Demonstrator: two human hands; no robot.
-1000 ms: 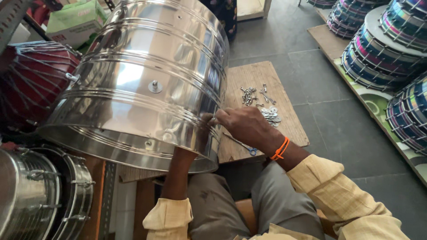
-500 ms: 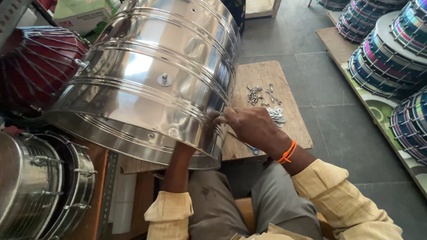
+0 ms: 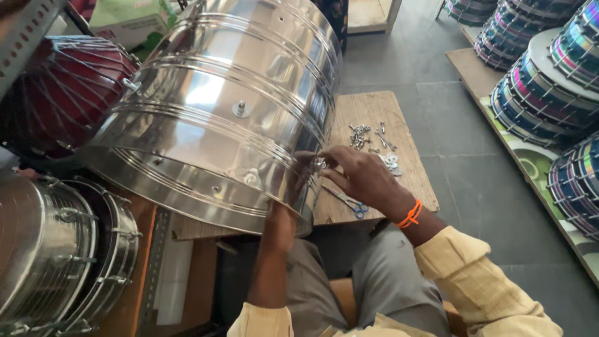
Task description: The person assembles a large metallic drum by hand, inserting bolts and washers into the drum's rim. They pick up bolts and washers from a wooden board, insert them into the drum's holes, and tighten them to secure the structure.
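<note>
A large shiny steel drum shell [image 3: 218, 106] lies tilted on its side across the person's lap and a wooden board [image 3: 374, 125]. The right hand [image 3: 362, 178] pinches a small metal fastener [image 3: 320, 164] against the shell's outer wall near the open rim, fingers closed narrowly on it. The left hand is out of sight: its forearm [image 3: 274, 249] runs up into the shell's open end, so its grip cannot be told. The step appears to be fitting hardware through a hole in the shell, and seating it likely calls for steady backing from inside. Loose screws and washers [image 3: 371, 140] lie scattered on the board, with blue-handled scissors [image 3: 346, 201] just beside the right hand. Finished drums [image 3: 549, 81] are stacked to the right.
</note>
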